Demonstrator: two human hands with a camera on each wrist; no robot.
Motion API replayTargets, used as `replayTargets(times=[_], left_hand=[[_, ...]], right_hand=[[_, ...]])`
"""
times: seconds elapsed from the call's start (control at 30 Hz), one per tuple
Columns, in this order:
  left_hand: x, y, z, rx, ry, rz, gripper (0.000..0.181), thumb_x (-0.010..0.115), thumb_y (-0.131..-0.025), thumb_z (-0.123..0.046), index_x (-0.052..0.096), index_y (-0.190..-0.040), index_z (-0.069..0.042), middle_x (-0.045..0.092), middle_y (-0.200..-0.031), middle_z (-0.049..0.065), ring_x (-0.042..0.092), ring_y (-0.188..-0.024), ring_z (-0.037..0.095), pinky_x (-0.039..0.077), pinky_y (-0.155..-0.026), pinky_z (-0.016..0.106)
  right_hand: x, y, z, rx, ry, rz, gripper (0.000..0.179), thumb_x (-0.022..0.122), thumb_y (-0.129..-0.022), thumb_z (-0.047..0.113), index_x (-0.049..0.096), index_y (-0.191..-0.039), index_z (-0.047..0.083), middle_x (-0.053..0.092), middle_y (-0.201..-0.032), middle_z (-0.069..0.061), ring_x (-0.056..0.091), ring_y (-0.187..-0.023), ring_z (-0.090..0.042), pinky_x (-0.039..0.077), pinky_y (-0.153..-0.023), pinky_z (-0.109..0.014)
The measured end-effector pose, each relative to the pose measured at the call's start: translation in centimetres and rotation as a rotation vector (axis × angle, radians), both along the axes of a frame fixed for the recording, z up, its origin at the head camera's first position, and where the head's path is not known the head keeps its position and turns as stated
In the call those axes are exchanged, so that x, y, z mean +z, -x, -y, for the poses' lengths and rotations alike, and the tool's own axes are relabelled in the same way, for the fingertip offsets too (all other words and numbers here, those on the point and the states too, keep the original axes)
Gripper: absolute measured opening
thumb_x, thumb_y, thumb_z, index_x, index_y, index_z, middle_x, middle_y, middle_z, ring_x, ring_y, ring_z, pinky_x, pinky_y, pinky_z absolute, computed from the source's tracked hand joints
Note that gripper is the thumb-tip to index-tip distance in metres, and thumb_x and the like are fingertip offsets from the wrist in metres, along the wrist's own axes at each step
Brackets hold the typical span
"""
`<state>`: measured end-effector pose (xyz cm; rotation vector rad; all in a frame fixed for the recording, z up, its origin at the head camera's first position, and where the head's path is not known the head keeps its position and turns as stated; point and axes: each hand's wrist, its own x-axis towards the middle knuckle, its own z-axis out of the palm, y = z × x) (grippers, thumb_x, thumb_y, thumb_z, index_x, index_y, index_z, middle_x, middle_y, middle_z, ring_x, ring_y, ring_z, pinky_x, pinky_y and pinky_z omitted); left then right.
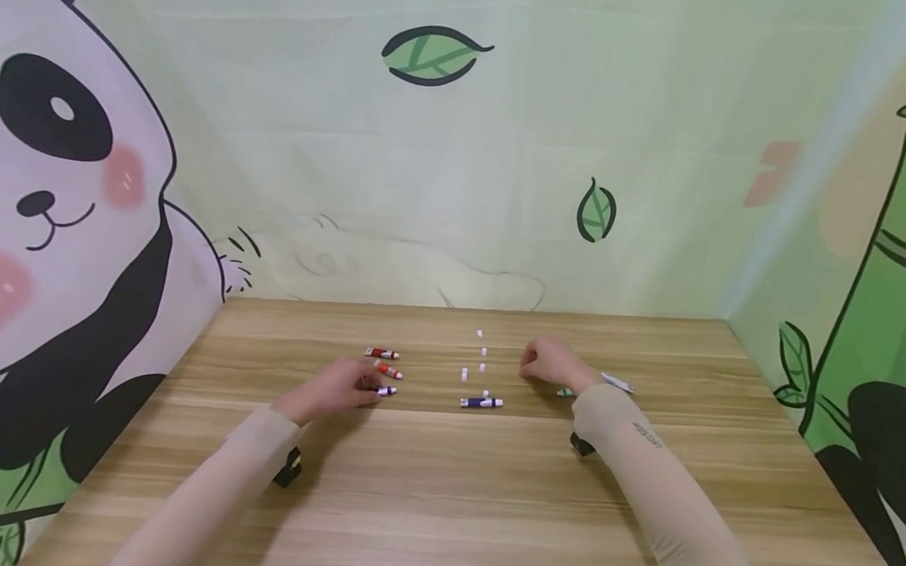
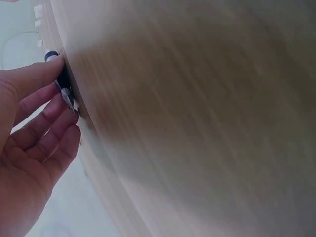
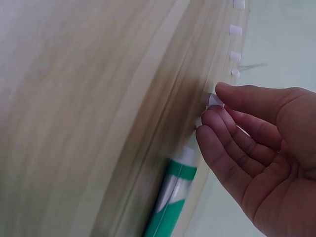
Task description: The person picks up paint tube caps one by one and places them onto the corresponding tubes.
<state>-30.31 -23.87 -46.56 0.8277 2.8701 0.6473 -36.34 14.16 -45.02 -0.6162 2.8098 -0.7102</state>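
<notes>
My left hand (image 1: pixel 339 385) is at the left of the table, holding a small dark paint tube (image 2: pixel 63 79) between thumb and fingers. In the head view only the tube's white and purple end shows past the fingertips. An orange-red tube (image 1: pixel 388 370) and a dark red tube (image 1: pixel 382 353) lie just beyond that hand. On the right, my right hand (image 1: pixel 555 361) pinches a small white cap (image 3: pixel 215 100) between thumb and fingertips, low over the table. A green tube (image 3: pixel 172 200) lies near it, partly hidden by the wrist in the head view.
Several loose white caps (image 1: pixel 483 367) are scattered in a rough line mid-table. A dark blue tube (image 1: pixel 482 403) lies in front of them. A whitish tube (image 1: pixel 618 383) lies beyond the right wrist. Behind the wooden table (image 1: pixel 445 499) hangs a printed cloth backdrop (image 1: pixel 457 166).
</notes>
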Motion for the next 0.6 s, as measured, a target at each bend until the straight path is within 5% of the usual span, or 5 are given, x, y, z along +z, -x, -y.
replayTargets(times=[0.6], left_hand=[[0.0, -0.1, 0.8, 0.003, -0.052, 0.060, 0.010, 0.078, -0.087, -0.009, 0.071, -0.094, -0.007, 0.069, -0.089, -0.003, 0.062, -0.083, 0.010, 0.053, -0.080, 0.034]], right_hand=[[0.9, -0.7, -2.1, 0.009, -0.051, 0.062, 0.008, 0.070, -0.091, 0.006, 0.071, -0.086, 0.001, 0.064, -0.076, -0.003, 0.056, -0.071, -0.016, 0.049, -0.067, -0.030]])
